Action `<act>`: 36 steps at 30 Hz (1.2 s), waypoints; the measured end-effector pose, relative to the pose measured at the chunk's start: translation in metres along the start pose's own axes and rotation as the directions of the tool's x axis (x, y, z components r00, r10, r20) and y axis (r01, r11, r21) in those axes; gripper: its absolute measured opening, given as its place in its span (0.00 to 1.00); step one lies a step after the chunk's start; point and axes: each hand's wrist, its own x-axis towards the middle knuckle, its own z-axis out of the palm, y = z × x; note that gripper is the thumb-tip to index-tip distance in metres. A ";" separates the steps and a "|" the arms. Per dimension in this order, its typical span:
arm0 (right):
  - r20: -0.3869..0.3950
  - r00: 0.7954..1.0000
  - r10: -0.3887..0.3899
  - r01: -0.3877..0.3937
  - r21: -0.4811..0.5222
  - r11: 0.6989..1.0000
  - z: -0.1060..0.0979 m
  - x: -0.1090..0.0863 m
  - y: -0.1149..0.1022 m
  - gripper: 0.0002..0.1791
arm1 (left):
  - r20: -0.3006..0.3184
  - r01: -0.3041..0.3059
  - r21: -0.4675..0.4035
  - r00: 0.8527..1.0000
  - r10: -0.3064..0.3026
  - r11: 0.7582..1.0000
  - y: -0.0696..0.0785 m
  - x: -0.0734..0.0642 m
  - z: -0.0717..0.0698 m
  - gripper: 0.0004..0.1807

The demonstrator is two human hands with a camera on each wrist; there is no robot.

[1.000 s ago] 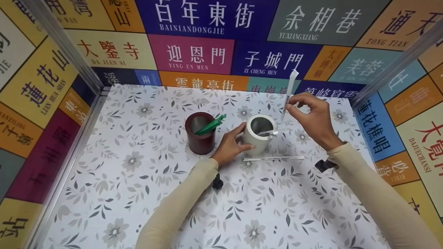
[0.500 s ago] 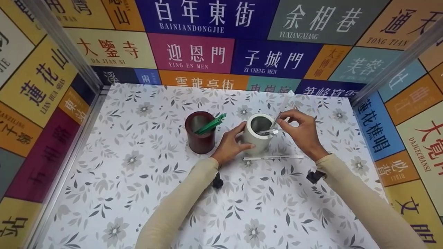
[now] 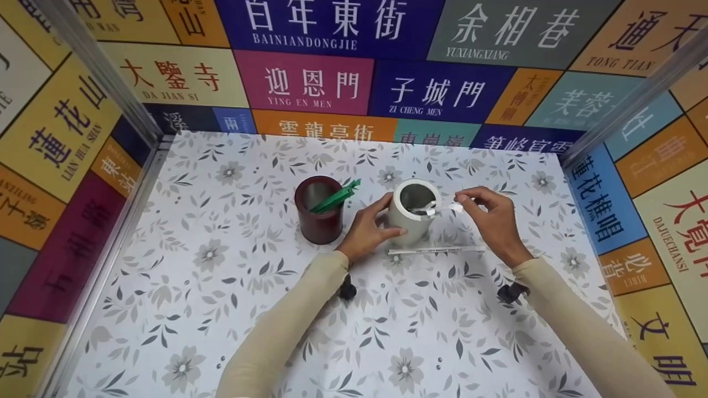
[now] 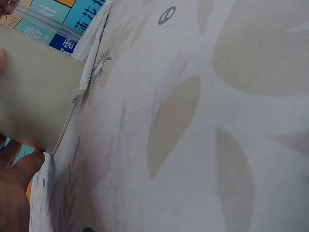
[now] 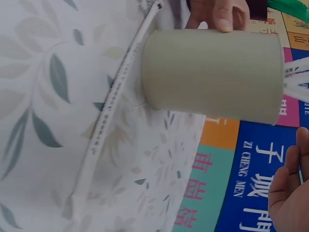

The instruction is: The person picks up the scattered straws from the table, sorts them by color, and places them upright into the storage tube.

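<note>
My left hand (image 3: pixel 365 229) grips the side of a cream cylindrical cup (image 3: pixel 408 229), thumb at the front. In the left wrist view its fingers lie along the cup wall (image 4: pixel 38 87). Paper-wrapped white straws (image 5: pixel 295 77) stick out of the cup's mouth, leaning right in the head view. Just right of their ends is my right hand (image 3: pixel 492 221), thumb and forefinger close by the outer straw tip (image 3: pixel 457 207). In the right wrist view its visible fingers (image 5: pixel 280 188) stand apart from the straws. Another wrapped white straw (image 3: pixel 437 250) lies in front of the cup.
To the left of the left hand stands a dark red cup (image 3: pixel 321 226) with green-wrapped sticks (image 3: pixel 338 198) leaning out of it. A flower-patterned cloth (image 3: pixel 221 309) covers the table. Printed panels (image 3: pixel 310 83) wall in the back and both sides.
The straw raised in my right hand has come down into the cream cup's mouth. My right hand moved left and down, then slightly right. My left hand has stayed on the cup.
</note>
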 end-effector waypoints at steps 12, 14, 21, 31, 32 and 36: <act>0.072 0.997 0.031 -0.019 -0.162 0.987 0.020 -0.056 0.056 0.06 | -0.009 -0.023 0.027 1.000 0.023 0.999 0.000 0.003 -0.001 0.52; 0.118 0.993 0.011 0.010 -0.175 0.985 0.023 -0.063 0.064 0.06 | -0.011 -0.023 0.035 1.000 0.023 0.999 0.000 0.003 -0.001 0.52; 0.242 0.958 -0.154 0.211 -0.232 0.950 0.030 -0.073 0.084 0.08 | -0.014 -0.014 0.047 1.000 0.015 0.999 0.002 0.003 0.000 0.51; 0.422 0.881 -0.215 0.401 -0.422 0.813 0.021 -0.064 0.091 0.06 | -0.010 -0.003 -0.020 1.000 0.002 1.000 -0.001 0.002 0.003 0.51; 0.448 0.869 -0.211 0.418 -0.436 0.797 0.020 -0.062 0.089 0.06 | -0.013 -0.002 -0.022 1.000 0.001 1.000 -0.001 0.002 0.003 0.51; 0.541 0.819 -0.189 0.487 -0.484 0.727 0.019 -0.057 0.079 0.04 | -0.023 0.004 -0.021 1.000 -0.005 1.000 -0.002 0.001 0.002 0.52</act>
